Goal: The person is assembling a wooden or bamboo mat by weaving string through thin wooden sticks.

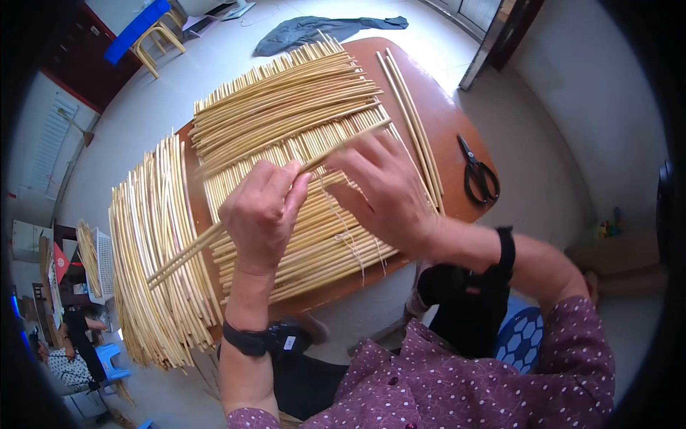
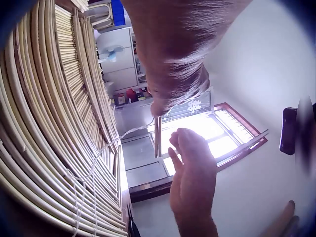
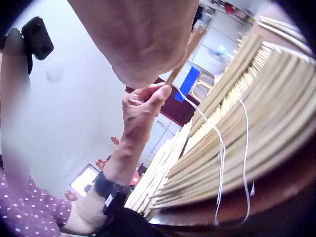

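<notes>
My left hand grips a pair of thin pale sticks near their middle, held slantwise above a mat of sticks tied with white string. Beside it my right hand, slightly blurred, is raised near the sticks' upper right end, its fingers extended and partly bent. In the left wrist view the right hand stands apart from the stick ends. In the right wrist view the left hand pinches the sticks, and string hangs from close to its fingertips.
Loose sticks lie in a wide pile at the left. A bundle of sticks rests across the mat's far part. Several long sticks and black scissors are on the brown table at the right. Dark cloth lies beyond.
</notes>
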`<move>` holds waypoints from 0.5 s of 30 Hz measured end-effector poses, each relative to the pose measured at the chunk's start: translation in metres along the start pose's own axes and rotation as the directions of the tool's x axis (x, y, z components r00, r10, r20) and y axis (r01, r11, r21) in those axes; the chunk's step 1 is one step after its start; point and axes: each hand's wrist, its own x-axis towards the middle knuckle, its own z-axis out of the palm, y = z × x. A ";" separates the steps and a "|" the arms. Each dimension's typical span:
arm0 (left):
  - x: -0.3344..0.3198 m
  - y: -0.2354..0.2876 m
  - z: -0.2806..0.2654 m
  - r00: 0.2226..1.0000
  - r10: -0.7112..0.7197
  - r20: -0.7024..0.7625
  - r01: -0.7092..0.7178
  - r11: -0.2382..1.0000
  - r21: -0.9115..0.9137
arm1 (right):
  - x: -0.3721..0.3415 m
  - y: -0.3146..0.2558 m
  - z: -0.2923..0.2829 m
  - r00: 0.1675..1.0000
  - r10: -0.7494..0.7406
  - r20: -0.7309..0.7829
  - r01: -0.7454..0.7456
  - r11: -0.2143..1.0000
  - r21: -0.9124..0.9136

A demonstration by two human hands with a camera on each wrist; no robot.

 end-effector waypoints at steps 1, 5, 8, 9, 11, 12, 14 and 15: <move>0.001 0.003 -0.002 1.000 0.023 -0.016 -0.023 1.000 -0.006 | 0.012 0.002 -0.003 0.998 -0.048 0.040 0.051 0.996 -0.080; 0.006 0.006 -0.007 0.999 0.043 -0.012 -0.043 0.999 -0.029 | 0.054 0.008 -0.007 0.869 0.225 0.441 -0.266 0.964 0.031; 0.005 0.002 -0.007 1.000 0.001 0.020 0.001 0.997 -0.081 | 0.073 0.009 -0.009 0.775 0.174 0.607 -0.245 0.969 0.036; 0.004 0.000 -0.007 0.999 -0.034 0.020 0.036 0.992 -0.121 | 0.078 0.007 -0.009 0.774 0.172 0.609 -0.241 0.970 0.032; 0.005 -0.003 -0.010 0.998 -0.066 0.024 0.068 0.988 -0.140 | 0.087 0.002 -0.007 0.738 0.184 0.649 -0.248 0.969 0.007; 0.005 -0.004 -0.010 0.995 -0.093 0.036 0.097 0.983 -0.158 | 0.089 0.003 -0.003 0.738 0.185 0.649 -0.246 0.969 0.003; 0.005 -0.002 -0.008 0.992 -0.119 0.035 0.123 0.974 -0.188 | 0.091 0.008 0.011 0.744 0.209 0.634 -0.213 0.974 -0.071; 0.005 -0.001 -0.007 0.989 -0.144 0.039 0.149 0.965 -0.215 | 0.092 0.013 0.018 0.743 0.211 0.635 -0.214 0.974 -0.072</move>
